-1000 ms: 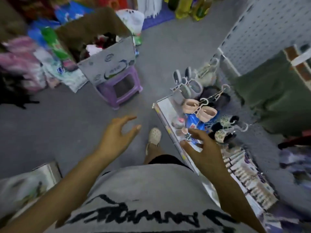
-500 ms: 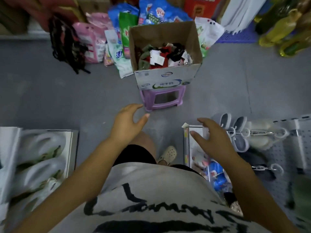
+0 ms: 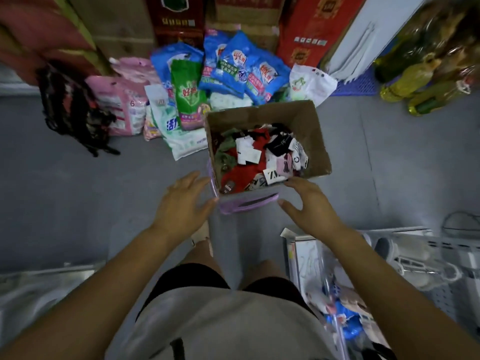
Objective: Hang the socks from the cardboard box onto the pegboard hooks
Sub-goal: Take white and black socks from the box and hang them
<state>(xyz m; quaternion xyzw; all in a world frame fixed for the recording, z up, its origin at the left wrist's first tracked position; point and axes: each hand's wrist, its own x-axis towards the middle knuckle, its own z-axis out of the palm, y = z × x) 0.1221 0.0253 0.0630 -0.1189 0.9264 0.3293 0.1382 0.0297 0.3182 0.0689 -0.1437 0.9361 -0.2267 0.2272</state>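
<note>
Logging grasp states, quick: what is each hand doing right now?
Left hand: open, holding nothing, beside the cardboard box.
Right hand: open, holding nothing, at the box's near edge.

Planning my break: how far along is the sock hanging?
Partway, I'd judge. A few items hang on the pegboard at lower right. The left hand and right hand are open and empty, reaching toward the cardboard box. A heap of socks lies in it, not yet hung.
</note>
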